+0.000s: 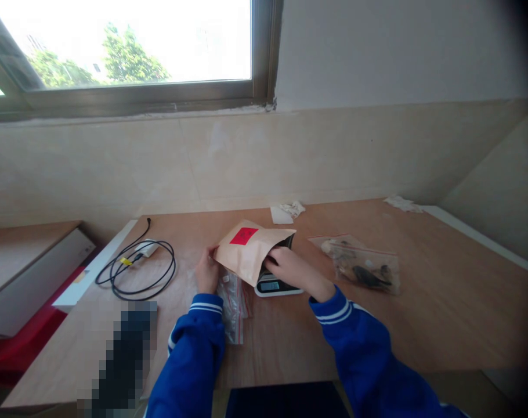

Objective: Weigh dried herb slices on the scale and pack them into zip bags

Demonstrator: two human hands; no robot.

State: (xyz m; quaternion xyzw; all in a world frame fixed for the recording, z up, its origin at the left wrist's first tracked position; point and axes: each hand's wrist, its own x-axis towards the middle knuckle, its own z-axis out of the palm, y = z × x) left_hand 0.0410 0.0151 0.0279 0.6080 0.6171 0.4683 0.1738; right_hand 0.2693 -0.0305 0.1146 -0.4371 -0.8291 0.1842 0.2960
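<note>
A brown kraft paper bag (pixel 246 255) with a red label is tilted on its side above the scale, its mouth facing right. My left hand (pixel 208 270) is closed on the bag's left end. My right hand (pixel 288 264) reaches into the mouth; its fingers are mostly hidden inside, so their grip does not show. Under the bag sits a white digital kitchen scale (pixel 278 288), its small display facing me. Clear zip bags (pixel 233 316) lie beneath my left hand and the paper bag.
Right of the scale lie clear zip bags (pixel 368 271) with dark and tan pieces inside. A coiled black cable (pixel 136 293) with a white adapter (pixel 146 248) is on the left. Crumpled tissue (pixel 293 209) lies at the table's back edge. A blurred dark object (pixel 125 354) rests at front left.
</note>
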